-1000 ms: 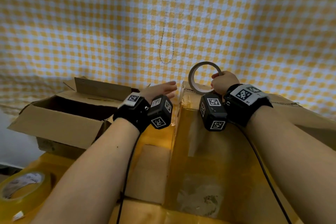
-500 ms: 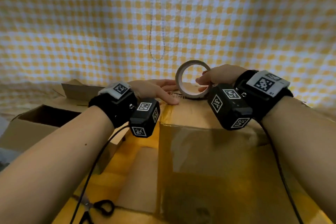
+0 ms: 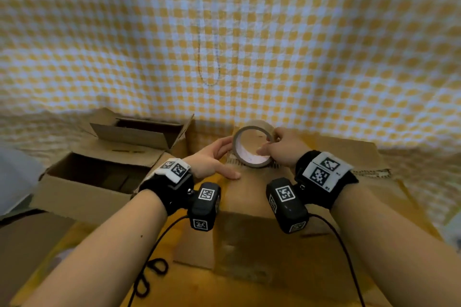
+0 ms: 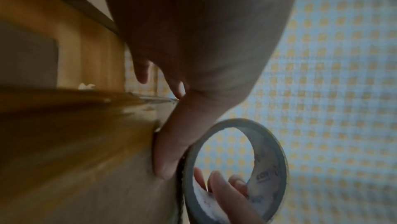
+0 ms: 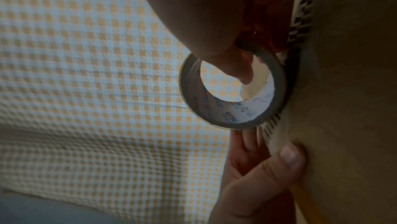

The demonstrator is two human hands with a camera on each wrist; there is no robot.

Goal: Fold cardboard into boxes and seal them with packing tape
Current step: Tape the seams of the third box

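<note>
Our right hand (image 3: 283, 148) grips the tape roll (image 3: 253, 147) standing on edge atop the closed box (image 3: 249, 197), its hole facing us. Our left hand (image 3: 212, 162) lies flat beside it, thumb pressing cardboard. Fingers behind the roll stay hidden.

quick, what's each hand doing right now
Left hand: open, fingers straight, pressing the box top beside the tape roll.
Right hand: gripping the tape roll, fingers through its core.
</note>
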